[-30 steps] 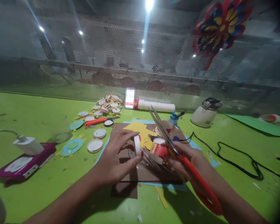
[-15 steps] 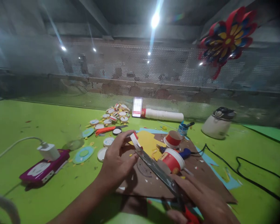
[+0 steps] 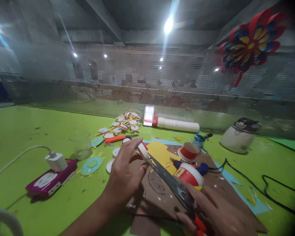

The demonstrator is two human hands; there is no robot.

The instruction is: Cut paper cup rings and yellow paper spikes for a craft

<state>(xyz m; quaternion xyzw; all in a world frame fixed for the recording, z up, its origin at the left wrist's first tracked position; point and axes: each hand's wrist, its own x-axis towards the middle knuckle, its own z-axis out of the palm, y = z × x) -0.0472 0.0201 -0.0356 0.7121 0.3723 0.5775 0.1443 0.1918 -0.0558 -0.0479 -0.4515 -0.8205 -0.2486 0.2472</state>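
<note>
Pinched between the thumb and fingers of my left hand is a curved piece of paper cup, white with a bit of red. My right hand grips scissors with red handles, its fingers partly out of sight at the lower edge. The scissor tips touch or nearly touch the lower end of the cup piece; I cannot tell whether paper lies between the blades. Beneath the scissors are brown cardboard, a protractor and yellow paper. Two red-and-white cut paper cups stand or lie beyond my right hand.
A blue glue gun trails a black cord across the right side. Behind are a cup stack, a phone, small round paper pieces and an orange utility knife. Leftward sit a glass and a purple power strip.
The whole scene has shifted slightly right and down in view. My left hand still holds the cup piece, now tilted a little differently, and the scissors stay at its lower end.
</note>
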